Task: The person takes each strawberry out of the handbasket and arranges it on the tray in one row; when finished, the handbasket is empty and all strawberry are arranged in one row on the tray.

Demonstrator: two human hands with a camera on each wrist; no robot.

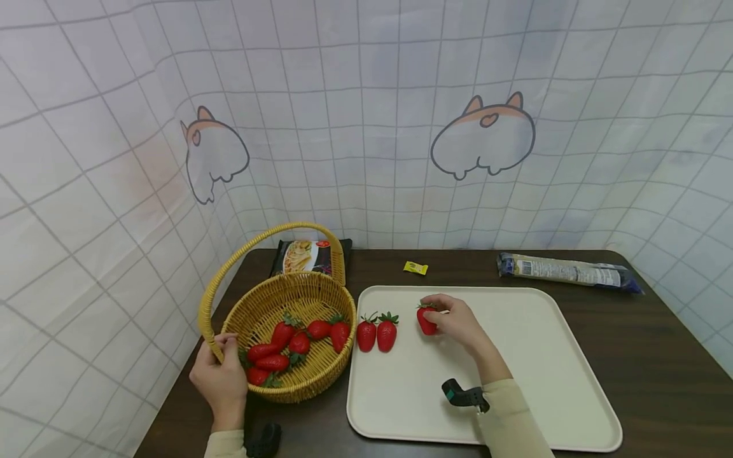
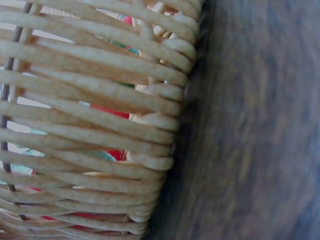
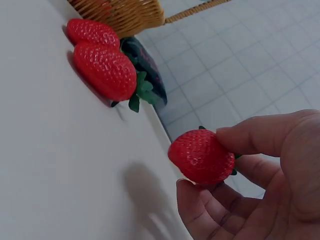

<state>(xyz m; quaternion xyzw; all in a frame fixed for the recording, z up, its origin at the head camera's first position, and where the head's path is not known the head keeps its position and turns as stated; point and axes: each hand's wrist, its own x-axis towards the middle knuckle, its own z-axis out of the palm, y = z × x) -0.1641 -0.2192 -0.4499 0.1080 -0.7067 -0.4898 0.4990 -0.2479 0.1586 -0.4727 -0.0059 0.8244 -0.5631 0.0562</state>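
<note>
Between thumb and fingers, my right hand [image 1: 455, 320] pinches a red strawberry [image 3: 201, 156] with green leaves, held above the cream tray [image 1: 435, 394]. Two more strawberries [image 1: 387, 333] lie side by side near the tray's left edge, leaves pointing away from me. My left hand [image 1: 220, 375] grips the yellow wicker basket [image 1: 312, 389] at its left side, where the handle [image 1: 207, 312] meets the rim. Several strawberries [image 1: 273, 362] lie inside that basket. Only the basket's woven side [image 2: 90, 120] and the tabletop fill the left wrist view; the hand itself is hidden there.
Behind the basket lies a black food packet [image 1: 303, 256]. A small yellow wrapped sweet [image 1: 415, 268] sits beyond the tray, and a long clear packet with blue ends [image 1: 567, 272] lies at the back right. A grid-patterned curtain [image 1: 366, 127] hangs behind the dark table [image 1: 658, 343].
</note>
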